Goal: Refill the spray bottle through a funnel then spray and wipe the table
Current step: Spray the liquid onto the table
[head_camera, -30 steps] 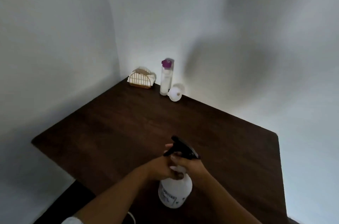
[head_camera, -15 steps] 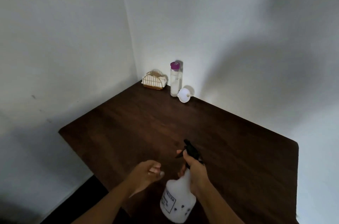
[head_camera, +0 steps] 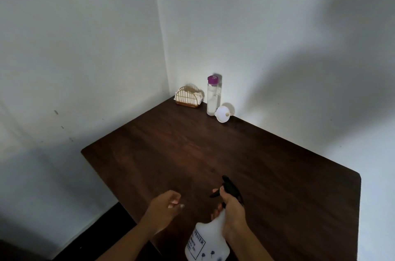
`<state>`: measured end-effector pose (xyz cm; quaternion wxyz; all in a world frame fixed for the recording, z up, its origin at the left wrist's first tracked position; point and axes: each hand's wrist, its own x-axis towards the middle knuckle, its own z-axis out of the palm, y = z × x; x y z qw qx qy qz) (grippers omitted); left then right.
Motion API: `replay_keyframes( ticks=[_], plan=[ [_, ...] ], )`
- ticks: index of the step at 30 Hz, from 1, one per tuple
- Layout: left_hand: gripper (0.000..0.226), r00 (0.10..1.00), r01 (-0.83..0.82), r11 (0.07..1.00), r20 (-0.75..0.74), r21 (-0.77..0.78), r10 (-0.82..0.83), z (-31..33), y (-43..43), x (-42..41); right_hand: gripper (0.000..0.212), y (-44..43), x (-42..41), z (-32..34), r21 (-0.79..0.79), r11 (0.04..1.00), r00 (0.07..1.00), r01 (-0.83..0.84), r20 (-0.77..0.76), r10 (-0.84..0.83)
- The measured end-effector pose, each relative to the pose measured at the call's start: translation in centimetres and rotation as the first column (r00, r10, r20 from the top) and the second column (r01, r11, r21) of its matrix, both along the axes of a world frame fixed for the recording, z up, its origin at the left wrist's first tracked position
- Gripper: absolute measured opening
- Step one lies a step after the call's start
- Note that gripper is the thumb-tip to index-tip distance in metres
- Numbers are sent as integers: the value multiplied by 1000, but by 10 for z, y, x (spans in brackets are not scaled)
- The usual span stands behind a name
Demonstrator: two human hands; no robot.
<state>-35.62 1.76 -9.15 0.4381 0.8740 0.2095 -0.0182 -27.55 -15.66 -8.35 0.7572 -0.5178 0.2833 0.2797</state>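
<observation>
1. Table [head_camera: 213, 153], dark brown wood, fills the corner between two pale walls and carries everything in play.
2. White translucent plastic spray bottle [head_camera: 205, 243] with its black trigger head [head_camera: 229, 186] sits at the near edge, tilted, nozzle aimed at the far corner. Whether its base touches the table is out of frame. It looks like stiff, smooth plastic: light if empty, heavier and sloshy once filled. The narrow neck under the trigger is the sure place to hold it. To unscrew the head, I'd put a second grip on the round body.
3. Right hand [head_camera: 234, 215] has it there, fingers wrapped round the neck just below the trigger.
4. Left hand [head_camera: 165, 207] hovers just beside the bottle, not touching it, fingers loosely curled and holding nothing.
5. Tall clear plastic bottle with a purple cap [head_camera: 212, 98] stands upright by the wall in the far corner, well apart from the hands. It seems partly full, so it's likely the refill supply.
6. Gold wire napkin holder [head_camera: 188, 97], with pale napkins in it, stands just left of that bottle.
7. Small white plastic funnel [head_camera: 223, 113] lies on its side just right of the tall bottle. It's probably feather-light and tippy, so it'll want steadying in the neck during the pour.
</observation>
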Motion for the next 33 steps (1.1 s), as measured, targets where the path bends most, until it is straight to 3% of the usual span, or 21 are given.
replay_keyframes(
  ticks=[4, 6, 8, 11, 16, 26, 33],
  plan=[
    [16, 995, -83, 991, 65, 109, 76, 6, -1, 5, 25, 5, 3, 6, 14, 1000, 1000, 19, -25, -19],
    [36, 997, -56, 972, 72, 229, 40, 10, -3, 6, 23, 4, 6, 6, 30, 1000, 1000, -4, 17, 4],
    [54, 998, 61, 912, -48, 406, -45, 4, -7, -10, 23, 1, -14, -1, 3, 1000, 1000, -12, 13, 12],
    [71, 977, 208, 821, -160, 531, -145, -4, -13, -15, 21, -4, -16, 0, -13, 999, 998, -37, 48, 37],
    [77, 924, 363, 785, -305, 501, -232, -16, -19, -26, 25, -4, -18, 0, -8, 998, 997, -58, 53, 59],
    [85, 866, 426, 805, -443, 412, -232, -32, -21, -35, 25, -11, -26, 0, -36, 998, 999, -46, 5, 46],
    [85, 864, 421, 813, -450, 402, -224, -33, -21, -32, 24, -14, -34, 6, -55, 998, 997, -36, -67, 32]
  ],
)
